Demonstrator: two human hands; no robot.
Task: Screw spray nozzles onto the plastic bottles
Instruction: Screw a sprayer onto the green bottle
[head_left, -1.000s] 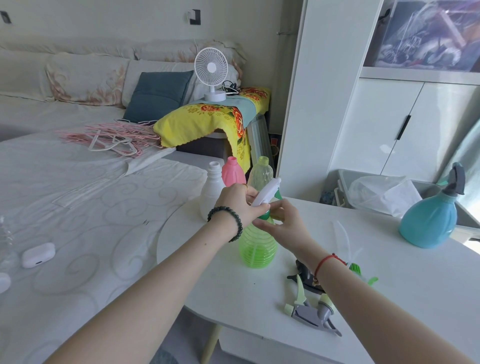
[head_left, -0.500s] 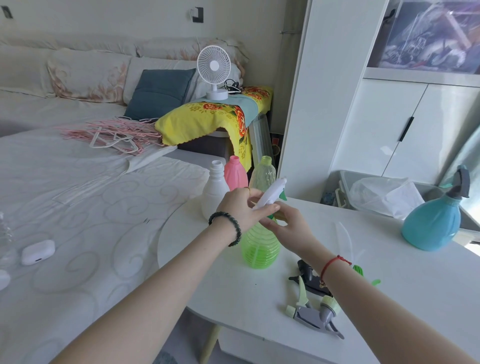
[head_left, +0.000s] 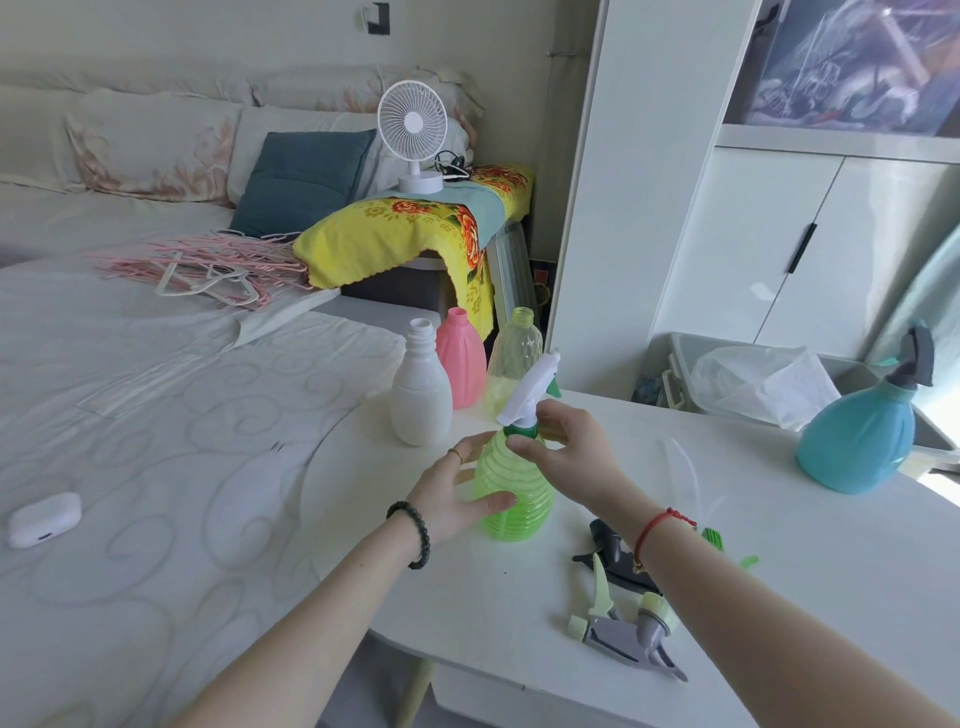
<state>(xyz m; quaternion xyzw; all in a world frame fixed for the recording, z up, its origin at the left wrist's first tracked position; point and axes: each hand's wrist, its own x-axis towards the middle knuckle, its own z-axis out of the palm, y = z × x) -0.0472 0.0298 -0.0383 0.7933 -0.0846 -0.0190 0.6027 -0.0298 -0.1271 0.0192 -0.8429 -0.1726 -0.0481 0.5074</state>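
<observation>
A ribbed green bottle (head_left: 514, 493) stands upright on the white table (head_left: 779, 561) with a white spray nozzle (head_left: 529, 388) and green collar on its neck. My left hand (head_left: 457, 488) wraps the bottle's lower body. My right hand (head_left: 569, 449) pinches the green collar at the neck. Behind stand a white bottle (head_left: 420, 395), a pink bottle (head_left: 460, 358) and a clear yellowish bottle (head_left: 514, 358), all without nozzles. Loose nozzles lie near my right forearm: a grey and pale-green one (head_left: 621, 631) and a dark one (head_left: 613, 558).
A blue bottle with a grey nozzle (head_left: 867, 431) stands at the table's far right. A clear dip tube (head_left: 680, 467) lies on the table. A bed (head_left: 130, 415) with an earbud case (head_left: 44, 519) is to the left; a storage bin (head_left: 737, 374) sits behind the table.
My left hand has dropped from the nozzle head down to the bottle's body. My right hand stays at the collar. The nozzle head is now uncovered.
</observation>
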